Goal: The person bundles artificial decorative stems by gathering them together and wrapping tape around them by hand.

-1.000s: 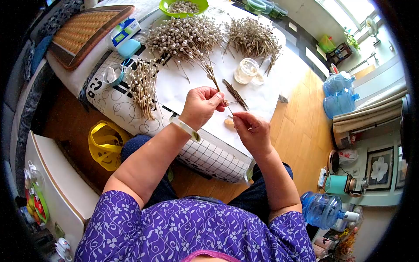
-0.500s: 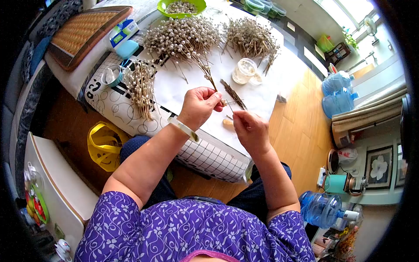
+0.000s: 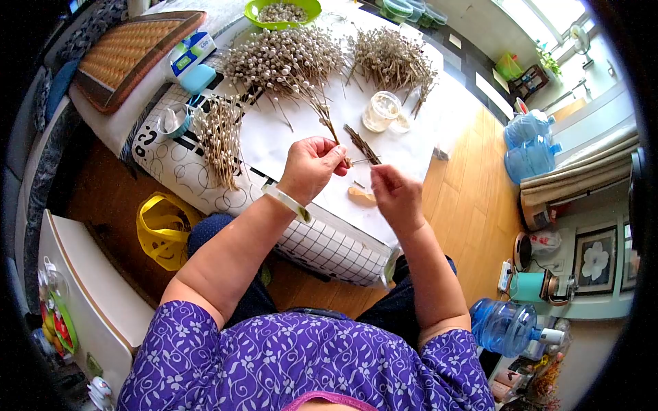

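Closed around a small bunch of dried stems (image 3: 325, 113), my left hand (image 3: 312, 166) is over the front of the white-covered table (image 3: 277, 140). The pale heads of the bunch point away from me. My right hand (image 3: 397, 198) is to its right, fingers pinched together; what they hold, if anything, is too small to tell. A thin piece spans toward it from the bunch. Just beyond lies a bundle of bare dark sticks (image 3: 361, 144). A clear tub (image 3: 381, 111) of pale material stands behind it, beside its lid (image 3: 401, 124).
Two large piles of dried stems (image 3: 284, 60) (image 3: 392, 58) lie at the back, a smaller pile (image 3: 221, 140) at the left. A green bowl (image 3: 282, 12), a tissue pack (image 3: 192, 53) and a small cup (image 3: 175, 120) are around them. A yellow bag (image 3: 164, 231) is on the floor.
My right hand has moved slightly up and right, away from the end of the bunch. My left hand keeps its hold and has barely moved.
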Demonstrator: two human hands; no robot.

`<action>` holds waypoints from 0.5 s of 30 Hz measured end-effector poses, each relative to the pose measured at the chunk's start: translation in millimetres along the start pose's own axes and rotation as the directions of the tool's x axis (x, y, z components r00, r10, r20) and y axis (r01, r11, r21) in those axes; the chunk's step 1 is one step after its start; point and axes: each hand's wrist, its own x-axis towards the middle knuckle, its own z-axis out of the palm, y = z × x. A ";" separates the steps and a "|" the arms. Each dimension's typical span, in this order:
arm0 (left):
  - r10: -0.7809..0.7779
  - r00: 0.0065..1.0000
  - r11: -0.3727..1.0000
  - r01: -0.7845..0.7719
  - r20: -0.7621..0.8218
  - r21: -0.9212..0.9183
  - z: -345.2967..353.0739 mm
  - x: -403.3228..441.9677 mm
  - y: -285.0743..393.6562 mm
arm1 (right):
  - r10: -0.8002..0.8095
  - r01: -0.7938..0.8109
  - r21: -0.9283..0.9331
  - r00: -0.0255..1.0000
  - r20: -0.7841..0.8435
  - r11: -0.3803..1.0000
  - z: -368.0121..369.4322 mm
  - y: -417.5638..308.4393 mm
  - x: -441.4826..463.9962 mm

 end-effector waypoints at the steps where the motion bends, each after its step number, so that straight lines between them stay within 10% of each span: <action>1: 0.007 1.000 1.000 -0.007 -0.006 0.011 0.4 -1.4 2.5 | 0.050 -0.050 0.037 0.999 -0.014 0.998 -1.5 5.4 2.5; 6: 0.039 0.999 0.999 -0.039 0.012 0.012 0.0 -1.3 1.5 | 0.266 -0.244 0.160 0.954 -0.139 0.957 -23.1 52.6 36.0; 15: 0.001 0.999 0.999 -0.004 0.050 0.054 3.5 -3.8 9.4 | 0.326 -0.317 -0.422 0.944 -0.053 0.849 -30.9 114.2 109.0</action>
